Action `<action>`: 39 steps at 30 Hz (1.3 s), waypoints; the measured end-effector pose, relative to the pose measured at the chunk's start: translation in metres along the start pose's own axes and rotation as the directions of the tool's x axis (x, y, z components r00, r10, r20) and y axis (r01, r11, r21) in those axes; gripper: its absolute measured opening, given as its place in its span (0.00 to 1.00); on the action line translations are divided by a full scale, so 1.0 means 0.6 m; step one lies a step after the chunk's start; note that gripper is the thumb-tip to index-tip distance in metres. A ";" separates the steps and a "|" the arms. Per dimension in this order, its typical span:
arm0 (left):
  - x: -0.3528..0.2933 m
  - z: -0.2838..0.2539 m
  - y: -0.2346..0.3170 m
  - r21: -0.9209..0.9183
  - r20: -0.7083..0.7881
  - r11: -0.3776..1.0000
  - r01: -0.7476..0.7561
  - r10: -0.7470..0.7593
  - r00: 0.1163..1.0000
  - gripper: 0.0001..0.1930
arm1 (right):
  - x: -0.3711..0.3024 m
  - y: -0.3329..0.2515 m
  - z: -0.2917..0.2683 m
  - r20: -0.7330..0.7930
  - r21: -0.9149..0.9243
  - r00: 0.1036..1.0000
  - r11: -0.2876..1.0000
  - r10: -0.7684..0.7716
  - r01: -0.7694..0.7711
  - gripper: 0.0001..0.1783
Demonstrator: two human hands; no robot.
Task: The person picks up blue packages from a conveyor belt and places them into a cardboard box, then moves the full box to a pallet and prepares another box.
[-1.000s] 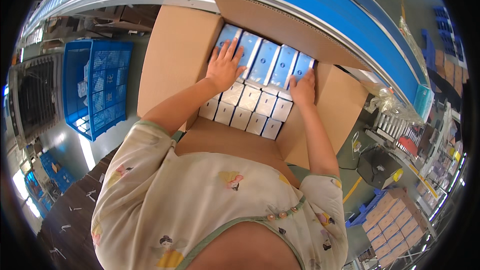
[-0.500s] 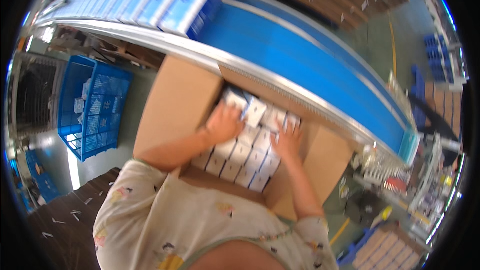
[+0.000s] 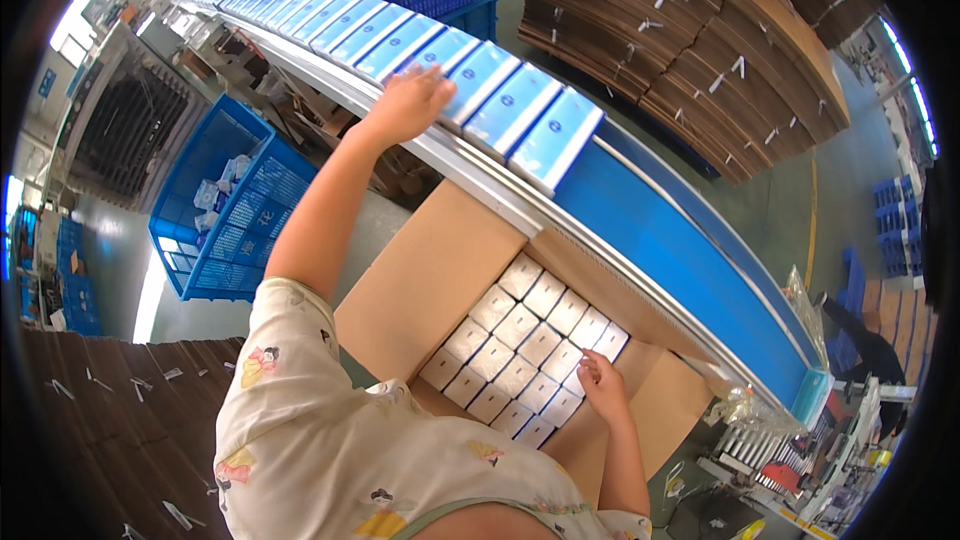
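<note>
My left hand (image 3: 408, 105) reaches over the conveyor to a row of flat blue-and-white packs (image 3: 488, 105), its slightly blurred fingers stretched out and apart at the near side of the row. It does not visibly grip any pack. Below the belt stands an open cardboard carton (image 3: 430, 275) with its flaps spread. Small white packs (image 3: 515, 325) with blue edges fill it in neat rows. Over the carton's right side hangs my right hand (image 3: 603, 387), fingers loosely bent and apart, with nothing in them; whether it touches the packs I cannot tell.
The blue conveyor belt (image 3: 680, 240) runs diagonally beyond the carton, edged by a metal rail (image 3: 640, 258). A blue crate (image 3: 225, 205) holding white packs stands at left. Stacks of flat cardboard (image 3: 690, 40) rise at the far right, and more flat cardboard (image 3: 110, 410) lies near left.
My left hand has left the packs in the carton and moved up to the conveyor row. My right hand has drawn back to the carton's right side. The row extends farther right.
</note>
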State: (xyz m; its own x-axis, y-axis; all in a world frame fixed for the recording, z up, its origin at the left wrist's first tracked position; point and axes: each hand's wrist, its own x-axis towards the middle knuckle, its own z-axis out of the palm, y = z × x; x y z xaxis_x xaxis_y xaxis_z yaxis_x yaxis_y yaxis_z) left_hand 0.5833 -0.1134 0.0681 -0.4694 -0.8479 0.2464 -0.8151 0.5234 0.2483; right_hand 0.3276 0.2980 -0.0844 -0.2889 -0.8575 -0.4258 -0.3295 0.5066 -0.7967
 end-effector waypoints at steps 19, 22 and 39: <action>0.096 0.061 0.046 -0.465 0.487 0.871 0.161 0.099 0.868 0.48 | 0.180 -0.271 -0.130 -0.516 0.069 0.833 0.960 -0.199 0.272 0.30; 0.067 0.104 0.105 -0.468 0.463 0.866 0.176 0.071 0.883 0.53 | 0.219 -0.263 -0.145 -0.531 0.125 0.846 0.983 -0.051 0.137 0.33; -0.362 -0.018 0.177 -0.715 0.556 0.605 0.349 0.191 0.809 0.48 | -0.228 -0.148 -0.038 -0.380 0.452 0.921 0.886 0.085 0.105 0.35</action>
State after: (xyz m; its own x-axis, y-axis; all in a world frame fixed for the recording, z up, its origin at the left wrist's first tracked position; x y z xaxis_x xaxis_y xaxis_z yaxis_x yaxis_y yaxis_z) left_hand 0.6022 0.1275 0.0509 -0.7243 -0.6326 -0.2743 -0.4143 0.0814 0.9065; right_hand 0.3759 0.3723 0.0543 -0.6359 -0.7126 -0.2964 0.0837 0.3181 -0.9444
